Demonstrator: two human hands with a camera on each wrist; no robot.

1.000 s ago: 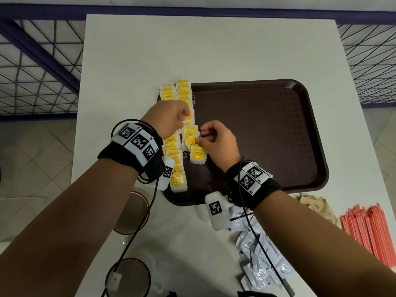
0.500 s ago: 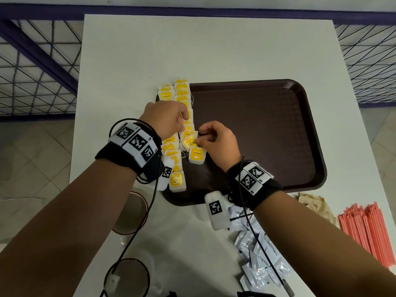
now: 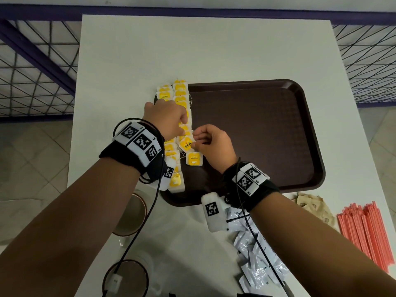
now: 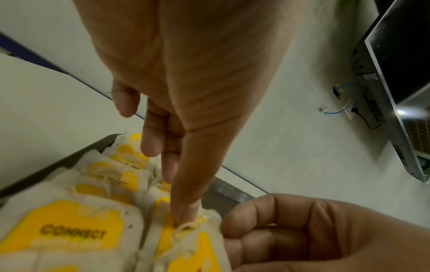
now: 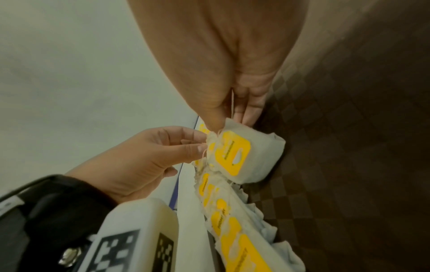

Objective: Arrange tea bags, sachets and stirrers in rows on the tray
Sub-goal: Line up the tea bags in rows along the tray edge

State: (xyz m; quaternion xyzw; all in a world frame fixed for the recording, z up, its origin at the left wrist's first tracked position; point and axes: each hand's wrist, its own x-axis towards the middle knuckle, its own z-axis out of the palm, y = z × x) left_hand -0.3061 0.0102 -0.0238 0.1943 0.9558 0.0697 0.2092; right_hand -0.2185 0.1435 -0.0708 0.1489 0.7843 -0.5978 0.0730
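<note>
Head view: the tea bag (image 3: 186, 144) has twisted askew since before, over the left rows on the tray (image 3: 267, 125); left wrist: left hand (image 4: 186, 82) pinches its top edge; right wrist: right hand (image 5: 221, 64) pinches its corner, the bag lying between both hands.

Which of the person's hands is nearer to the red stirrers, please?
Right. The right hand pinches a tea bag at the tray's left side, with the red stirrers off to its right; the left hand is farther left.
</note>
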